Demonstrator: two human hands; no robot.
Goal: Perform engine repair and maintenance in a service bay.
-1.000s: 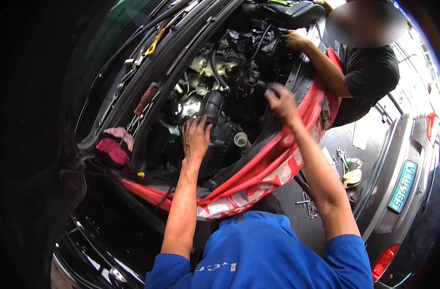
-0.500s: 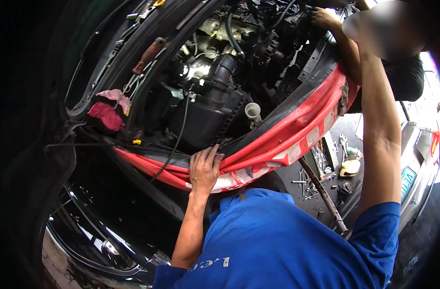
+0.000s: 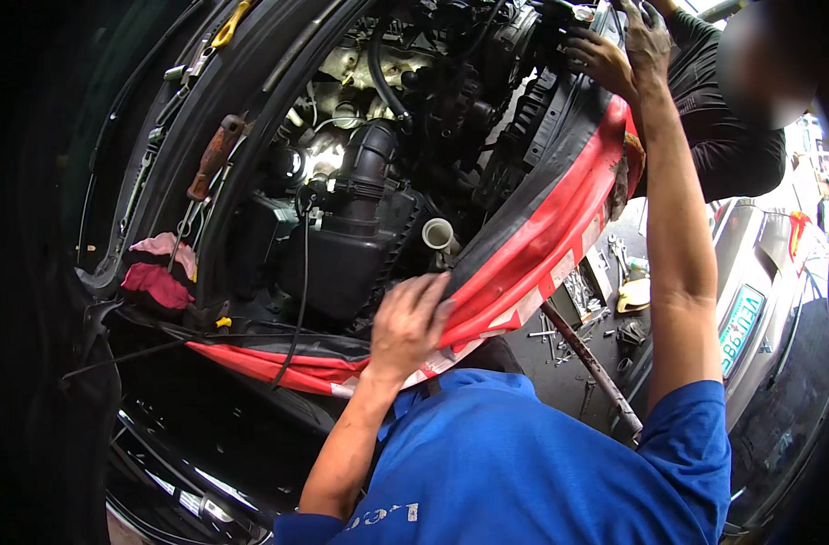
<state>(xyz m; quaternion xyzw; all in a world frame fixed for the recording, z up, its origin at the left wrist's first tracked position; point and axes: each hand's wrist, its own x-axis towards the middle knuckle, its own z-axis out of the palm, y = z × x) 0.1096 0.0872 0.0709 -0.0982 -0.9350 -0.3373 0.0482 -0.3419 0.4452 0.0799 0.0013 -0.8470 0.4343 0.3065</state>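
My left hand (image 3: pixel 407 329), smeared by motion, is over the red and black fender cover (image 3: pixel 523 259) on the front edge of the car's engine bay. Its fingers are stretched out and hold nothing visible. At the top right, my right hand (image 3: pixel 646 45) reaches to the far end of the bay beside a pale metal strip. Its darkened fingers look apart, and the tips run near the picture's edge. A co-worker's hand (image 3: pixel 601 62) is just left of it. Closer in are a black air filter housing (image 3: pixel 342 263) and a whitish round filler opening (image 3: pixel 438 234).
A screwdriver with a worn red handle (image 3: pixel 217 156) and pink rags (image 3: pixel 158 284) lie along the left side. A thin black cable (image 3: pixel 305 272) crosses the cover. A rusty pole (image 3: pixel 592 368) leans below. Loose tools (image 3: pixel 580 300) lie on the floor near a parked car (image 3: pixel 737 263).
My left hand has lifted or slid a little right along the cover. My right hand, hidden before, now shows beside the co-worker's hand. The whole view has shifted.
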